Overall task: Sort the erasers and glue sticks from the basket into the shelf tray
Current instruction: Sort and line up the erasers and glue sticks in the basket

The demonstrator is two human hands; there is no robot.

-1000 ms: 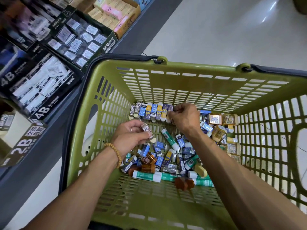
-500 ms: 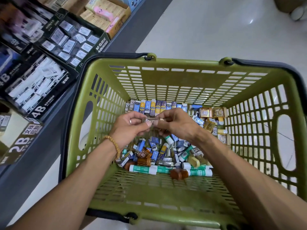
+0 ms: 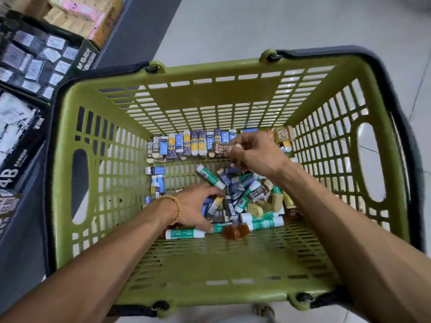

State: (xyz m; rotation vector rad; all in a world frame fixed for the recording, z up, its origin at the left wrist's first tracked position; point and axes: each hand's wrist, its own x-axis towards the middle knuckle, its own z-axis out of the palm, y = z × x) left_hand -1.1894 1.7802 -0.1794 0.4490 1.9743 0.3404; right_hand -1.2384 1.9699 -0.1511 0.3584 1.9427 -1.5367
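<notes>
Just above the far row of about eleven upright erasers [image 3: 193,143], the right hand [image 3: 254,152] pinches one 2B eraser [image 3: 221,148]. Left hand [image 3: 196,208] rests loosely curled on the pile; its grip is unclear. Four green glue sticks [image 3: 184,233] show. Basket [image 3: 210,94] floor lies bare nearside.

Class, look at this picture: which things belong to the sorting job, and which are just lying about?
Part of the job:
green basket
2B eraser, pinched in the right hand
row of erasers along the far wall
green glue sticks
left hand, reaching into the pile

Just lying about:
4B display boxes on the shelf
cardboard cartons
</notes>
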